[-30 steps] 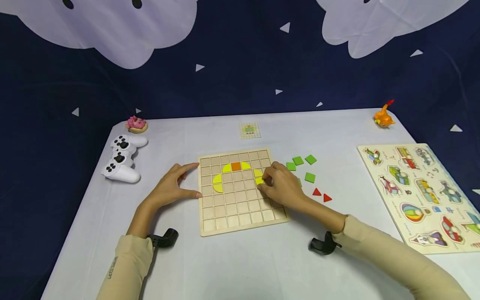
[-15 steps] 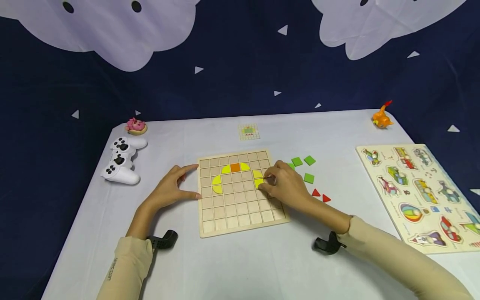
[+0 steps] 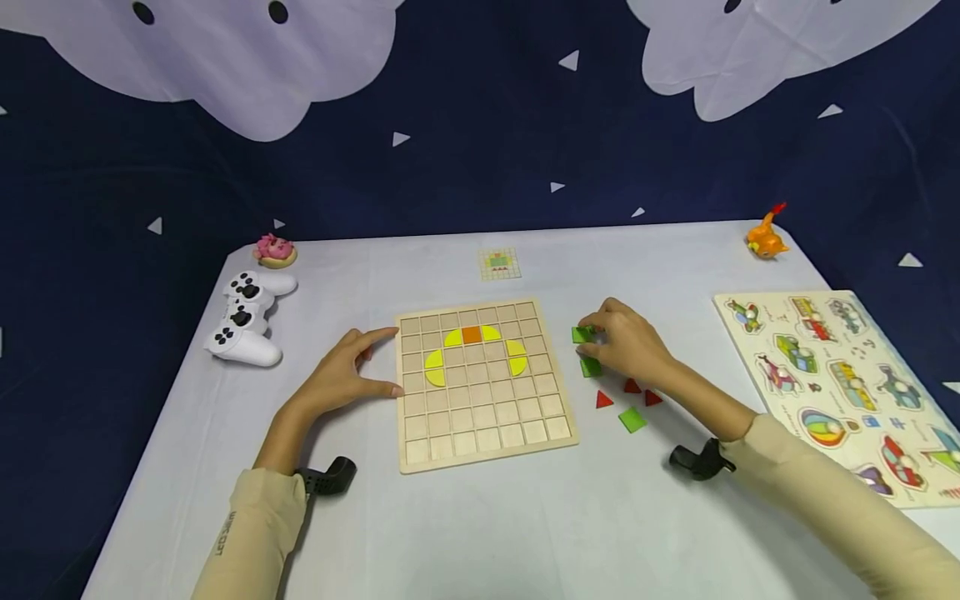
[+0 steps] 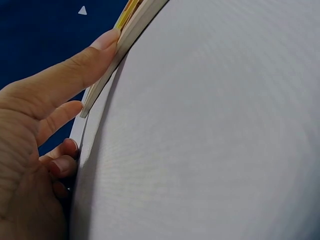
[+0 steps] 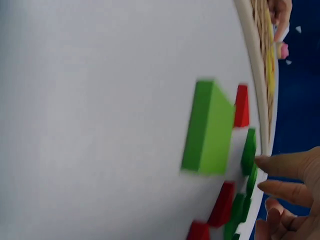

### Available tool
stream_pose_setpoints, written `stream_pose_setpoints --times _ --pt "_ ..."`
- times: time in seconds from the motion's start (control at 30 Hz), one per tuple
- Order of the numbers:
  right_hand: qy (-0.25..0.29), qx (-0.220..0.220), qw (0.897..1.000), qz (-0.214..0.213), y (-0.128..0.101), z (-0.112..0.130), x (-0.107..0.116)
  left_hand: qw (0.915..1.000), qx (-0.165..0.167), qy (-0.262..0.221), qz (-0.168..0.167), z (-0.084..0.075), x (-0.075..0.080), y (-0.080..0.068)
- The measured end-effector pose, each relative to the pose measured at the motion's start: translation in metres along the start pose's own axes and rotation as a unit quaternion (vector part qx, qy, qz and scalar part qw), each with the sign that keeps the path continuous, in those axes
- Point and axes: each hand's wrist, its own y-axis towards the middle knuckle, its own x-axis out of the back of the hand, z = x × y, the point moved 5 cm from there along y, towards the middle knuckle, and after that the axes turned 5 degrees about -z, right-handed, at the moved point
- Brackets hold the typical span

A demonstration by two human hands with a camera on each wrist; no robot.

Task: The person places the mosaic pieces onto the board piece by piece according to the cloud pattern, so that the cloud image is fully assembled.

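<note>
The square wooden grid board [image 3: 480, 417] lies mid-table. On it, yellow quarter-round tiles [image 3: 434, 367] form pairs at left and right, and two more flank an orange square tile [image 3: 471, 335]. My left hand [image 3: 337, 375] touches the board's left edge with thumb and index finger stretched apart; in the left wrist view the thumb [image 4: 75, 70] presses on the rim. Right of the board, my right hand [image 3: 630, 342] reaches to a green square tile [image 3: 582, 335], thumb and index fingertips spaced apart around it. Beneath the thumb lies another green tile [image 3: 591, 367].
Red triangle tiles [image 3: 603, 400] and a green tile [image 3: 632, 419] lie just below the right hand. A small pattern card [image 3: 499, 263] sits behind the board. A white game controller [image 3: 247, 317] stands left, a picture puzzle board [image 3: 847, 392] right. Toy figures [image 3: 767, 237] occupy the back corners.
My right hand has left the yellow pair on the board's right side and moved right to the green tiles. A green tile and a red triangle now show below it. My left hand stays put.
</note>
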Motion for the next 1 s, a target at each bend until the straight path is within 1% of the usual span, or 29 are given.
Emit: stream_pose_setpoints --times 0.13,0.37,0.5,0.67,0.87,1.0 --pt "-0.005 0.019 1.000 0.011 0.003 -0.008 -0.001 1.0000 0.002 -0.002 0.001 0.000 0.000 0.000" --pt "-0.005 0.081 0.997 0.020 0.005 -0.011 -0.002 1.0000 0.003 -0.003 0.002 -0.001 -0.001 0.000" --pt "-0.012 0.115 0.993 0.015 0.006 -0.010 -0.002 1.0000 0.002 -0.002 0.002 -0.001 0.000 0.000" --pt "-0.024 0.136 0.990 0.005 0.010 -0.008 -0.001 1.0000 0.003 0.001 0.003 -0.001 -0.001 0.000" --pt "-0.018 0.169 0.985 -0.011 0.018 0.008 0.000 1.0000 0.002 -0.002 0.001 -0.001 0.000 0.000" --pt "-0.022 0.189 0.982 -0.001 0.024 0.024 -0.006 1.0000 0.004 -0.001 0.000 -0.001 0.000 0.000"
